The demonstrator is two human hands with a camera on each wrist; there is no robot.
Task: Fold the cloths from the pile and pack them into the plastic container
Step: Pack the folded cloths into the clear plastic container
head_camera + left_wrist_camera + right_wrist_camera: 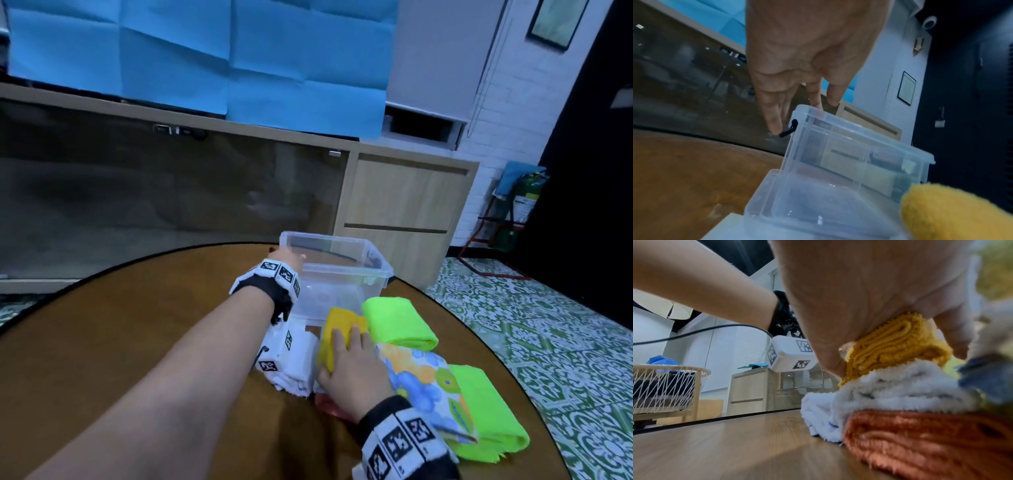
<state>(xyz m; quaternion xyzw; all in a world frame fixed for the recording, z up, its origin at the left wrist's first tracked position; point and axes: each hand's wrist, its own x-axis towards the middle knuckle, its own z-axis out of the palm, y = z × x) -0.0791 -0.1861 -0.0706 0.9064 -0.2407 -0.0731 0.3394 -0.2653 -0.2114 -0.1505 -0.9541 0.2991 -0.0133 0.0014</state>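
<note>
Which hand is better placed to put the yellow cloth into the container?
Right. The right hand already grips the yellow cloth beside the container; the left hand only reaches toward its far rim.

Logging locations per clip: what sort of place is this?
Probably a room in a home or small office: a wooden sideboard with glass doors, patterned floor tiles, and a round wooden table.

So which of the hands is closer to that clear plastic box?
Left. The left hand reaches to the box's far rim, fingers at its corner. The right hand is nearer the person, gripping the yellow cloth on the pile.
</note>
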